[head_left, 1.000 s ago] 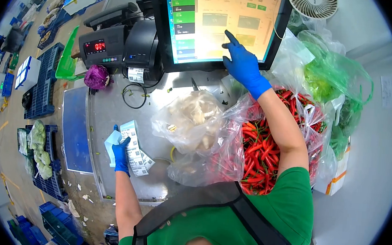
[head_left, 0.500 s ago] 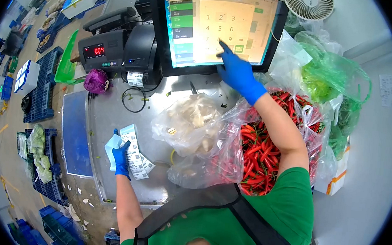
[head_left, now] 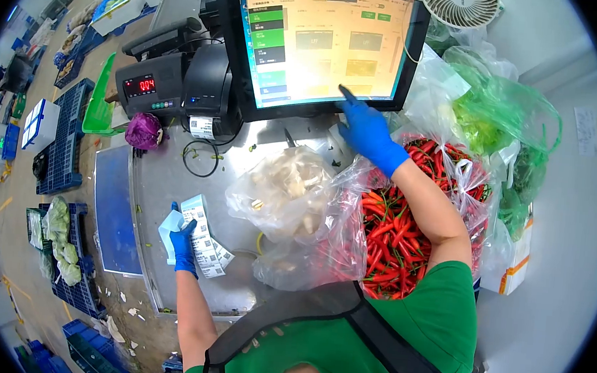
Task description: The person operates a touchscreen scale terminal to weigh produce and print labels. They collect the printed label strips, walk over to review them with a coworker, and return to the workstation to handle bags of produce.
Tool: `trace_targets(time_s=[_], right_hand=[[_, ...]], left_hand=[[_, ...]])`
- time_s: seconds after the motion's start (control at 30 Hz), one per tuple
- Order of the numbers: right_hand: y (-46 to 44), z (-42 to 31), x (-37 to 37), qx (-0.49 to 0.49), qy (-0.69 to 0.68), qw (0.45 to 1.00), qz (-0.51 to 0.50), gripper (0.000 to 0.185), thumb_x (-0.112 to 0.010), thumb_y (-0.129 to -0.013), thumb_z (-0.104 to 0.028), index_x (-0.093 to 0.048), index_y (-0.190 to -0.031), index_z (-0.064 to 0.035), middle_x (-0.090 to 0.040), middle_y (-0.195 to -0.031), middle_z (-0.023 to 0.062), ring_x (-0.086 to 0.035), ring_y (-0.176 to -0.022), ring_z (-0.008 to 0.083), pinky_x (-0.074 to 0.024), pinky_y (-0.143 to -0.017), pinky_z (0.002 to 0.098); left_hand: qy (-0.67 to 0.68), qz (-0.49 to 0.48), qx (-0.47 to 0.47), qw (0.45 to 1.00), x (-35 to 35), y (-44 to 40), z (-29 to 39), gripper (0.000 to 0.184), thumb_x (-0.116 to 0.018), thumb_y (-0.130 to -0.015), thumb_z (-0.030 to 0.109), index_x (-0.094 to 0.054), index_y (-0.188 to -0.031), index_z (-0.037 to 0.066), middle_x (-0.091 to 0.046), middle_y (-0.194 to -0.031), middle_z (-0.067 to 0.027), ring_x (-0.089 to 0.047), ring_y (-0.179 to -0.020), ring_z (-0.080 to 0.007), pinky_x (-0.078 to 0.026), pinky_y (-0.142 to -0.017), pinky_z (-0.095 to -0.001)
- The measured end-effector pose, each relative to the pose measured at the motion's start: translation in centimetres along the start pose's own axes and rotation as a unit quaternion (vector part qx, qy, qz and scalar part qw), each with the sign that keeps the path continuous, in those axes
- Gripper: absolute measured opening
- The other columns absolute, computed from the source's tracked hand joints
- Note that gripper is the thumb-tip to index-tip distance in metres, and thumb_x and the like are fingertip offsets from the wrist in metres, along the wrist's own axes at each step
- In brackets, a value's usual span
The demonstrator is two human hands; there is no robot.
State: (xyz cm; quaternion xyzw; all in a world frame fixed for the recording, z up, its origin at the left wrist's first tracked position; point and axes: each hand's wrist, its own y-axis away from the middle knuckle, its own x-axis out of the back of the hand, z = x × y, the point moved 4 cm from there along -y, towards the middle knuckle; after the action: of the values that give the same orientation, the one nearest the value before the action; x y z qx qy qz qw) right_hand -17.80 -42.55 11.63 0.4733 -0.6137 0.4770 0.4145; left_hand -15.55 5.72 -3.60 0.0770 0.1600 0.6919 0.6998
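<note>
My left hand (head_left: 183,247), in a blue glove, is closed around a strip of printed labels (head_left: 204,246) with pale blue backing, low over the metal table. My right hand (head_left: 371,132), also blue-gloved, holds nothing. Its index finger stretches toward the lower edge of the touchscreen (head_left: 323,55); whether the tip touches cannot be made out. Below that hand lies a clear bag of red chili peppers (head_left: 395,247), partly hidden by my forearm. A clear bag with pale contents (head_left: 288,186) sits between my hands.
A scale display (head_left: 140,85) reads 0.04 beside a label printer (head_left: 211,88). A purple cabbage (head_left: 145,131) sits in front of the scale. Green bagged vegetables (head_left: 493,125) and a fan (head_left: 460,4) are at the right. Blue pallets (head_left: 67,140) stand on the floor at left.
My right hand has drawn back, down the screen and slightly to the right. The number keypad on the screen has given way to a page of tiles. My left hand still holds the labels.
</note>
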Motion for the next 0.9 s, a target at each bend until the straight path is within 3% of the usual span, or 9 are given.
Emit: trace_targets(time_s=[0.07, 0.27, 0.3, 0.4, 0.6, 0.7, 0.8, 0.9], right_hand=[[0.5, -2.0, -0.2, 0.061, -0.034, 0.997, 0.027, 0.046, -0.063, -0.075, -0.018, -0.049, -0.117, -0.0072, -0.049, -0.129, 0.0107, -0.06, -0.089, 0.0317, -0.0504, -0.072, 0.0415], [2.3, -5.2, -3.4, 0.111, -0.015, 0.984, -0.136, 0.047, -0.06, -0.078, -0.021, -0.049, -0.123, -0.0108, -0.061, -0.105, 0.0123, -0.06, -0.086, 0.0308, -0.0494, -0.07, 0.0416], [2.8, -5.1, -4.0, 0.127, -0.029, 0.986, -0.107, 0.046, -0.059, -0.078, -0.02, -0.049, -0.122, -0.0106, -0.061, -0.105, 0.0126, -0.06, -0.084, 0.0303, -0.0495, -0.07, 0.0412], [3.2, -4.7, -5.4, 0.122, -0.012, 0.978, -0.167, 0.045, -0.059, -0.078, -0.02, -0.05, -0.122, -0.0105, -0.061, -0.104, 0.0127, -0.06, -0.084, 0.0303, -0.0494, -0.07, 0.0415], [2.8, -4.0, -5.2, 0.115, -0.03, 0.985, -0.124, 0.044, -0.059, -0.078, -0.02, -0.051, -0.119, -0.0096, -0.061, -0.101, 0.0132, -0.06, -0.085, 0.0307, -0.0493, -0.072, 0.0418], [1.4, -3.7, -2.3, 0.049, -0.014, 0.995, -0.089, 0.041, -0.06, -0.077, -0.018, -0.051, -0.117, -0.0097, -0.059, -0.107, 0.013, -0.059, -0.088, 0.0312, -0.049, -0.074, 0.0423], [-0.5, -2.9, 1.9, 0.05, -0.041, 0.995, 0.074, 0.038, -0.062, -0.076, -0.015, -0.052, -0.113, -0.0104, -0.052, -0.124, 0.0102, -0.058, -0.092, 0.0302, -0.0493, -0.075, 0.0411], [-2.5, -1.5, 4.3, -0.013, -0.057, 0.994, 0.093, 0.037, -0.064, -0.075, -0.014, -0.053, -0.11, -0.0105, -0.04, -0.138, 0.0049, -0.058, -0.095, 0.0277, -0.0497, -0.075, 0.0387]], left_hand=[[0.009, 0.002, -0.009, 1.0, 0.2, -0.2, -0.5, 0.079, -0.059, -0.074, -0.011, -0.026, -0.143, 0.008, -0.058, -0.114, -0.0102, -0.061, -0.086, -0.0162, -0.051, -0.074, -0.0276], [-0.004, 0.0, 0.002, 1.0, 0.2, -0.2, -0.4, 0.08, -0.061, -0.073, -0.01, -0.026, -0.143, 0.008, -0.057, -0.114, -0.0107, -0.061, -0.087, -0.0166, -0.051, -0.075, -0.028], [-0.013, 0.002, -0.005, 1.0, 0.3, -0.2, -0.4, 0.08, -0.061, -0.073, -0.01, -0.026, -0.143, 0.008, -0.058, -0.113, -0.0105, -0.061, -0.085, -0.016, -0.051, -0.073, -0.0277], [-0.014, 0.002, 0.001, 1.0, 0.4, -0.2, -0.4, 0.08, -0.062, -0.073, -0.009, -0.026, -0.143, 0.008, -0.059, -0.111, -0.0105, -0.061, -0.084, -0.0157, -0.051, -0.073, -0.0275], [-0.013, 0.007, -0.002, 1.0, 0.2, -0.1, -0.2, 0.08, -0.062, -0.073, -0.009, -0.027, -0.143, 0.009, -0.059, -0.112, -0.0109, -0.061, -0.085, -0.0163, -0.051, -0.073, -0.0278], [-0.009, -0.002, 0.007, 1.0, 0.2, -0.1, -0.3, 0.08, -0.061, -0.073, -0.009, -0.027, -0.143, 0.009, -0.058, -0.113, -0.0111, -0.061, -0.087, -0.0168, -0.051, -0.074, -0.028], [-0.007, -0.007, -0.005, 1.0, 0.4, -0.2, -0.4, 0.08, -0.06, -0.073, -0.01, -0.026, -0.143, 0.008, -0.058, -0.114, -0.0111, -0.061, -0.088, -0.0171, -0.051, -0.075, -0.0283], [-0.011, -0.013, -0.005, 1.0, 0.4, -0.2, -0.5, 0.08, -0.06, -0.073, -0.01, -0.026, -0.143, 0.009, -0.058, -0.115, -0.0109, -0.061, -0.088, -0.017, -0.051, -0.075, -0.0282]])
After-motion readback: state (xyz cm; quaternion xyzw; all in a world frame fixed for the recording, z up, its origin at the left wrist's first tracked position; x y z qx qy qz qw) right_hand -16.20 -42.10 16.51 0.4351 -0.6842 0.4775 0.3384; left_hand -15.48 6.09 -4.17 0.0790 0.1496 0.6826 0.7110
